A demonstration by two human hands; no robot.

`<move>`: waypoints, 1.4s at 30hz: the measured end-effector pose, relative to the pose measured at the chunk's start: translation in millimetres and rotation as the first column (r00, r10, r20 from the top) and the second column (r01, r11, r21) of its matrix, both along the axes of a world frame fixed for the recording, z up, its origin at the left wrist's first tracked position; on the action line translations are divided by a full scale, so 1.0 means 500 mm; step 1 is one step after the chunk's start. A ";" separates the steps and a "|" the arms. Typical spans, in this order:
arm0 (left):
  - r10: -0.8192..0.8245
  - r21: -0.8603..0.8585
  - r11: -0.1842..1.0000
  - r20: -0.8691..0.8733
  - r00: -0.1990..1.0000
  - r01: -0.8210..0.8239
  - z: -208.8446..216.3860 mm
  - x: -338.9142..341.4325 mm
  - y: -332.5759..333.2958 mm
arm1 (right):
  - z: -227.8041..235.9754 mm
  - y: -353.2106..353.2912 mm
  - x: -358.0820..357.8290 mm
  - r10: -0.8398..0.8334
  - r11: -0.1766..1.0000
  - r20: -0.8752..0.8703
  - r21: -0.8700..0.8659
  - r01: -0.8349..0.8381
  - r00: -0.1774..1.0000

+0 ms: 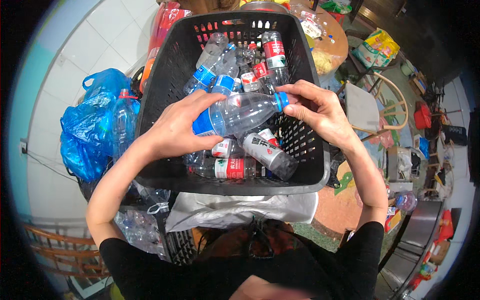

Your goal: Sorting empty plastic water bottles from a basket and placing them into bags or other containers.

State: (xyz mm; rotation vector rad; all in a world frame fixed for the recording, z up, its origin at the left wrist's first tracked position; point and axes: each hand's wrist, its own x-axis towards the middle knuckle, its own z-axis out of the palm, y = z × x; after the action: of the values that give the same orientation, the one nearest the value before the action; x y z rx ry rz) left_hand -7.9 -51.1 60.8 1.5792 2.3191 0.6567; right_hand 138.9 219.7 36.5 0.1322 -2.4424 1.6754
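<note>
A clear plastic bottle (245, 111) with a blue label lies sideways between my hands, above a black plastic basket (165, 55). My left hand (182, 122) wraps round its labelled lower body. At the neck, the thumb and fingers of my right hand (315, 107) pinch the blue cap (281, 101). Below it, several bottles fill the basket: one with a red and white label (274, 50), a grey-white labelled one (270, 155) tilted near the front, and a red-labelled one (231, 168) lying flat. The held bottle hides part of the pile.
To the left stand a blue plastic bag (90, 120) and a large clear bottle with a red cap (125, 120). A white sack (240, 207) lies at the basket's near side. Right of it are a chair (364, 107) and a round table (332, 35) bearing clutter.
</note>
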 end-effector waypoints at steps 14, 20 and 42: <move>0.079 0.181 0.980 -0.006 0.997 -0.076 0.034 0.002 -0.030 | 0.029 -0.012 -0.054 0.049 0.996 -0.277 0.082 -0.028 0.960; 0.039 -0.004 0.997 0.882 0.469 -0.077 0.019 -0.039 -0.059 | 0.049 -0.018 -0.069 0.228 0.971 -0.336 0.143 -0.190 0.914; 0.308 0.355 0.927 -0.527 0.792 -0.124 0.075 -0.007 -0.110 | 0.110 -0.102 -0.198 0.130 0.985 -0.490 -0.038 -0.170 0.862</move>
State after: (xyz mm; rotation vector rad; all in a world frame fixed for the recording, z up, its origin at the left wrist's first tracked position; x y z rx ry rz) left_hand -11.3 -106.2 98.3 1.8612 3.0076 0.6817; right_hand 39.8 168.7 91.2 0.6665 -2.0238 1.5556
